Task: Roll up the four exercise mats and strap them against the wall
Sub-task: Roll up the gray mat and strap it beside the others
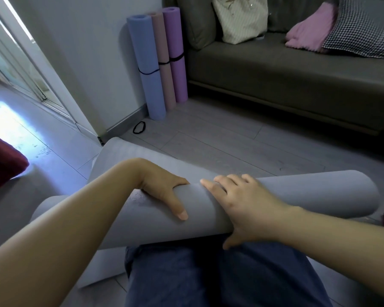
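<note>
A grey mat (297, 196) lies on the floor in front of me, mostly rolled into a thick tube, with its unrolled end stretching away toward the wall. My left hand (164, 191) grips the roll, thumb on the near side and fingers hidden over the far side. My right hand (242, 202) lies over the top of the roll with its thumb under the near edge. Against the wall stand three rolled mats, each with a black strap around it: a blue mat (146, 63), a pink mat (163, 58) and a purple mat (175, 52). A loose black strap (139, 127) lies on the floor by the blue mat.
A dark grey sofa (286, 80) runs along the right, carrying a beige tote bag (239, 18), a pink cloth (308, 29) and a checked cushion (364, 29). A glass sliding door (20, 69) is at the left. A dark red object (2, 162) sits at the left edge. My knee in blue trousers (220, 273) is below the roll.
</note>
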Tool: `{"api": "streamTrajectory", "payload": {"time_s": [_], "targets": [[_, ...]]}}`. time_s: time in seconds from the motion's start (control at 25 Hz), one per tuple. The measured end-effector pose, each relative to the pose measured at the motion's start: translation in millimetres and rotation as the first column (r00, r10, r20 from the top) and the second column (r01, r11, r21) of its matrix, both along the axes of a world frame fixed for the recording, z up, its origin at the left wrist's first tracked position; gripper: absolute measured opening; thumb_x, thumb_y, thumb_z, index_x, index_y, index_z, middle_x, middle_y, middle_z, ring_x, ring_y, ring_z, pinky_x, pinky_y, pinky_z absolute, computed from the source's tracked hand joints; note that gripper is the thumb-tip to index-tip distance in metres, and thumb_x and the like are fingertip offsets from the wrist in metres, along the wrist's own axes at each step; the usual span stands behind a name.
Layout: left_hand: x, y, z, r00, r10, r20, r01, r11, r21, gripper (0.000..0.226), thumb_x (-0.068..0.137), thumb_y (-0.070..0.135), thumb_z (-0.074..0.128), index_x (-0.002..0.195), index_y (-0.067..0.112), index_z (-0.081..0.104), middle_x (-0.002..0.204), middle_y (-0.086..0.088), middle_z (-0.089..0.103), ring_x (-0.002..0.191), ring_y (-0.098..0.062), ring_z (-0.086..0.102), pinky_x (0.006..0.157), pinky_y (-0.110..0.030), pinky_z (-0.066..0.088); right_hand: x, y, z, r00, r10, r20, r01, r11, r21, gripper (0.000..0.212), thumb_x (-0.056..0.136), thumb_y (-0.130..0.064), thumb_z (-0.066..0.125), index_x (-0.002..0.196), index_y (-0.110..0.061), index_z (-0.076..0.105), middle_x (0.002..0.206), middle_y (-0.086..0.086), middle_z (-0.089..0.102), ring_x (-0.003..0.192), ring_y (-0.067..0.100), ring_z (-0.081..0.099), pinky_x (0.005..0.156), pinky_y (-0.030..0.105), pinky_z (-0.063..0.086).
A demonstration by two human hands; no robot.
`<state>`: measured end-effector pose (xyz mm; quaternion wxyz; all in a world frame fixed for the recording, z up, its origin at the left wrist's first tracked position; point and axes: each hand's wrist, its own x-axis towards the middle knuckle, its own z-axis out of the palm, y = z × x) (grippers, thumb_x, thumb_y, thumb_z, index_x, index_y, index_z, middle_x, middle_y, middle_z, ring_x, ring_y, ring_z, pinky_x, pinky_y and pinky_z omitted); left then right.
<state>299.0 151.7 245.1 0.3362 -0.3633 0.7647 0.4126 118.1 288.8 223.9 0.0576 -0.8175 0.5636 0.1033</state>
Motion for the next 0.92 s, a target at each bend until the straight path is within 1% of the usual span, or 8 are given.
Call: {"api": "streamTrajectory", "payload": {"time_s": [0.08,0.16,0.28,0.36,0.52,0.64,0.8,0.92], "targets": [[2.4,3.9,3.1,0.999,-0.013,-0.031,0.011,0.998,-0.055,0.080,0.057,0.060,0.076,0.127,0.040,0.043,0.120,0.015,0.058,0.108,-0.009,0.059,0.097,-0.033,0.047,-0.6,-4.5,-9.4,1.000,-0.002,0.024,0.003,0.998,-0.063,0.117,0.063,-0.069,0.068,0.150,-0.023,0.005,0.140,0.002,0.036,0.122,0.023,0.041,0.102,0.040,0.036],[5.9,17.6,4.0,0.997,-0.074,-0.025,0.066,0.966,-0.250,0.091,0.060,0.064,0.072,0.138,0.044,0.029,0.127,0.015,0.047,0.113,-0.011,0.052,0.100,-0.036,0.043,-3.4,-11.7,-10.1,0.997,0.007,0.070,-0.002,0.998,-0.068,0.109,0.063,-0.066,0.067,0.148,-0.025,0.013,0.134,0.000,0.043,0.115,0.022,0.047,0.098,0.038,0.039],[12.0,52.8,0.2,0.966,-0.251,0.053,0.216,0.684,-0.697,0.103,0.063,0.068,0.064,0.143,0.040,0.005,0.129,0.009,0.042,0.115,-0.018,0.049,0.103,-0.043,0.035,-8.8,-30.0,5.9,0.987,0.005,0.160,-0.015,0.998,0.056,0.098,0.059,-0.061,0.074,0.141,-0.036,0.025,0.118,-0.008,0.055,0.103,0.016,0.055,0.087,0.033,0.047],[15.0,64.9,6.0,0.957,-0.289,-0.007,0.175,0.599,-0.781,0.098,0.063,0.070,0.060,0.140,0.042,0.005,0.127,0.010,0.046,0.112,-0.017,0.051,0.101,-0.039,0.034,-11.6,-42.5,24.3,0.976,-0.001,0.216,-0.040,0.982,0.186,0.089,0.057,-0.055,0.080,0.132,-0.044,0.034,0.107,-0.012,0.060,0.094,0.012,0.058,0.080,0.031,0.051],[28.5,63.9,31.4,0.959,-0.245,-0.140,0.087,0.730,-0.678,0.085,0.064,0.067,0.064,0.134,0.049,0.018,0.118,0.020,0.049,0.105,-0.009,0.052,0.094,-0.029,0.037,-10.0,-54.4,46.4,0.959,-0.048,0.278,-0.079,0.899,0.431,0.071,0.057,-0.046,0.087,0.117,-0.043,0.049,0.101,-0.017,0.060,0.091,0.004,0.058,0.075,0.030,0.054],[30.1,68.5,27.4,0.966,-0.189,-0.176,0.078,0.862,-0.501,0.082,0.065,0.058,0.073,0.132,0.048,0.026,0.120,0.021,0.050,0.106,-0.006,0.050,0.092,-0.030,0.041,-4.0,-53.7,41.8,0.962,-0.053,0.268,-0.110,0.824,0.557,0.062,0.058,-0.045,0.087,0.110,-0.043,0.053,0.103,-0.019,0.060,0.097,0.004,0.058,0.079,0.028,0.052],[30.8,64.4,12.2,0.981,-0.108,-0.161,0.050,0.943,-0.329,0.080,0.066,0.054,0.076,0.131,0.047,0.030,0.113,0.023,0.052,0.101,-0.003,0.053,0.090,-0.027,0.044,0.5,-51.0,26.8,0.967,-0.093,0.236,-0.085,0.757,0.648,0.068,0.064,-0.044,0.085,0.121,-0.039,0.050,0.116,-0.017,0.058,0.106,0.007,0.056,0.088,0.029,0.051],[26.4,49.6,10.0,0.991,-0.086,-0.099,0.059,0.967,-0.248,0.078,0.068,0.055,0.075,0.132,0.048,0.032,0.115,0.022,0.054,0.103,-0.004,0.055,0.092,-0.029,0.046,-11.1,-38.8,32.1,0.957,-0.139,0.256,-0.031,0.827,0.562,0.080,0.062,-0.058,0.081,0.130,-0.044,0.041,0.123,-0.020,0.052,0.111,0.006,0.052,0.095,0.030,0.047]]}}
